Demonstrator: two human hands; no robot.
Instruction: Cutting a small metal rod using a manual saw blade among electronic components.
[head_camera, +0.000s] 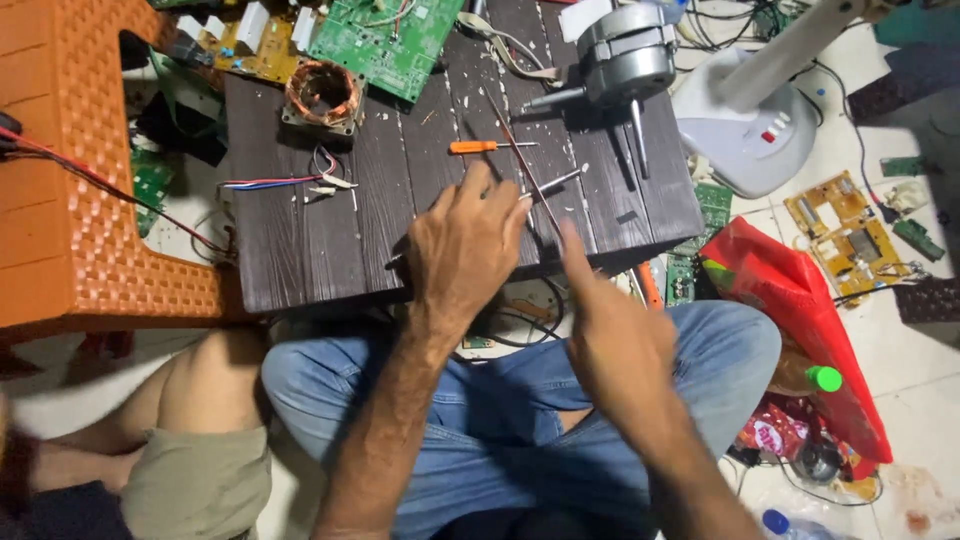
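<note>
My left hand (465, 250) reaches over the front of a dark wooden table (300, 240), its fingertips pinched on a short metal pin with a pale tip (556, 182). My right hand (612, 325) is just off the table's front edge, the forefinger raised, gripping the near end of a long thin metal rod (520, 160) that slants away across the boards. An orange-handled screwdriver (478, 147) lies just beyond my left hand. My legs in blue jeans (500, 420) are folded below the table.
On the table sit a copper-wound coil (322, 95), a green circuit board (385, 40), a grey motor (625, 55) and loose coloured wires (280, 182). An orange plastic stool (70, 170) stands left, a white fan base (750, 130) and red bag (800, 300) right. Another person's knee (200, 390) is at lower left.
</note>
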